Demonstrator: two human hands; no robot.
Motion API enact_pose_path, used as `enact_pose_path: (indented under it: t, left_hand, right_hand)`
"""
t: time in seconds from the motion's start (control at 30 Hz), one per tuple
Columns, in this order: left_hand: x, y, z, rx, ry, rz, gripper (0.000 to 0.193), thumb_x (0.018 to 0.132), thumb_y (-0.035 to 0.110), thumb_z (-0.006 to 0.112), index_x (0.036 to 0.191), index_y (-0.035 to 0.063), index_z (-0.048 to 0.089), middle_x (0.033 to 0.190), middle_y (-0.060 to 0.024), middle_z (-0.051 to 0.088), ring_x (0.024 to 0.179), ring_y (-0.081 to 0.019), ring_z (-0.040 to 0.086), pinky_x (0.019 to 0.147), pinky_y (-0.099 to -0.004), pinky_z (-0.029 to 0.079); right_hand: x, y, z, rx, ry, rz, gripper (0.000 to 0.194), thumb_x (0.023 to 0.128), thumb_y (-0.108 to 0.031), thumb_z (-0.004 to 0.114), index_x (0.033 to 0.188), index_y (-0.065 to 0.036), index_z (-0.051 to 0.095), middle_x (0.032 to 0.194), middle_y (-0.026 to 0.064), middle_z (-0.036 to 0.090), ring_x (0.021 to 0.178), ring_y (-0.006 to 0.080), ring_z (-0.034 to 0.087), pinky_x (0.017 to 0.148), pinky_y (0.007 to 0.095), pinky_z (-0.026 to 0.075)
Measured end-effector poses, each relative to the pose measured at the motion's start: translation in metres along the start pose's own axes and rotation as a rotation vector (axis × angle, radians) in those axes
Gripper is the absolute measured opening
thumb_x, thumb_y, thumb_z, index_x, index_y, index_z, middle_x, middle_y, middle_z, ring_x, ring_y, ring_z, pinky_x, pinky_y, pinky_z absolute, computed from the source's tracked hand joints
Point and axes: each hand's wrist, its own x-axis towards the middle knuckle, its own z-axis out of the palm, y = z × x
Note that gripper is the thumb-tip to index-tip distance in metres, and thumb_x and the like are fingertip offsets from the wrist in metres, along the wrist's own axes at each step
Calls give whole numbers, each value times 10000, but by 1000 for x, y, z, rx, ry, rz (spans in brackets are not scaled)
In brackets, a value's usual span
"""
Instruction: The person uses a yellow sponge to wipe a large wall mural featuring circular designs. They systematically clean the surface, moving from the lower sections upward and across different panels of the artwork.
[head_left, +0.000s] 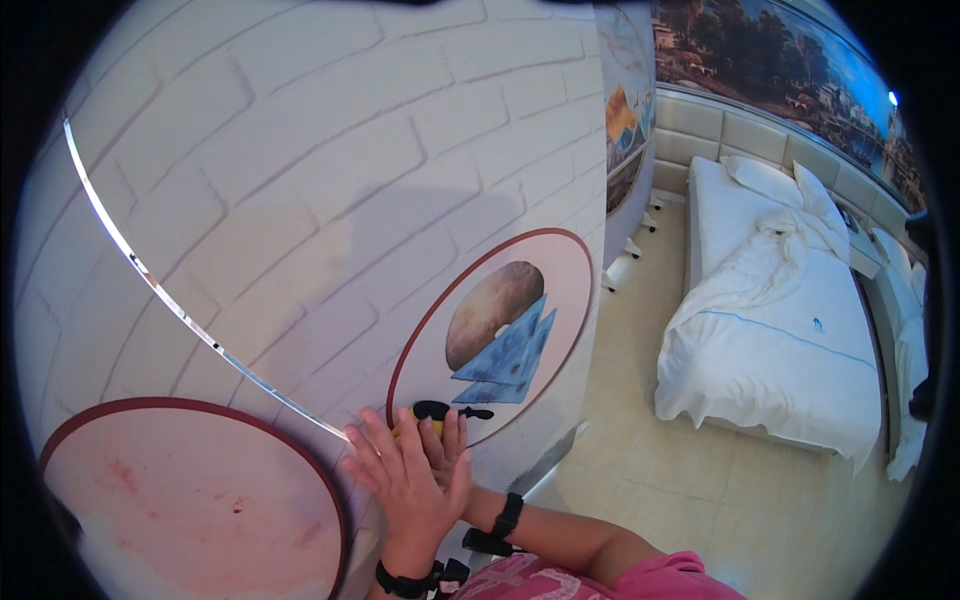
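Observation:
My left hand (412, 480) is raised against the printed wall, back towards me, with its fingers stretched and a little apart. It overlaps my right hand (451, 450), whose fingers curl over a yellow-and-black tool (431, 410), apparently a tape measure. Most of the tool's body is hidden; a black end sticks out to the right. A thin shiny strip (184, 319), possibly the tape's blade, runs up the wall from my left fingertips to the upper left. Whether my left hand holds the strip is hidden by its palm.
The brick-patterned wall (315, 150) bears a red-rimmed round print (559, 236) by my hands and another round print (187, 495) at lower left. To the right, a bed (780, 360) with white bedding stands on the tiled floor (637, 480). White castor feet (632, 249) show beyond the wall's edge.

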Motion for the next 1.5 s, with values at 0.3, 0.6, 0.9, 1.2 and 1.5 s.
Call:
enact_pose_path:
  t: [0.3,0.6,0.9,1.2,1.5]
  left_hand:
    - [5,2,-3,-25,30,16,908,803,312,719,1520,23,243,1586,-308,75,1464,-506,-13,1106,-657,-60]
    - [5,1,-4,-26,31,13,898,807,317,712,1520,28,247,1586,-304,79,1466,-498,-15,1111,-650,-56]
    - [2,0,-5,-30,16,21,902,807,315,706,1509,-6,241,1581,-314,80,1464,-503,-11,1111,-652,-50]
    - [-7,22,-37,-12,14,-12,872,815,338,701,1489,-6,266,1578,-318,81,1457,-517,-12,1100,-666,-56]
    - [-6,22,-32,-38,34,-10,934,814,352,708,1524,16,201,1579,-317,80,1453,-527,-14,1101,-672,-38]
  right_hand:
    - [-6,5,-3,-1,-111,-25,618,951,-478,503,1481,-179,396,1550,221,235,1402,550,177,1080,661,243]
    - [6,-4,-5,7,-22,13,637,934,-531,503,1483,-224,408,1562,189,251,1409,520,183,1092,651,220]
    - [0,9,-4,36,-67,-30,604,938,-485,518,1459,-192,433,1554,205,245,1412,518,167,1104,653,182]
    - [23,37,-27,302,-93,-44,542,912,-408,591,1412,-224,491,1578,153,228,1463,468,81,1128,636,64]
    - [75,76,-39,342,-31,48,593,877,-416,630,1413,-202,493,1559,192,280,1449,483,129,1124,630,97]
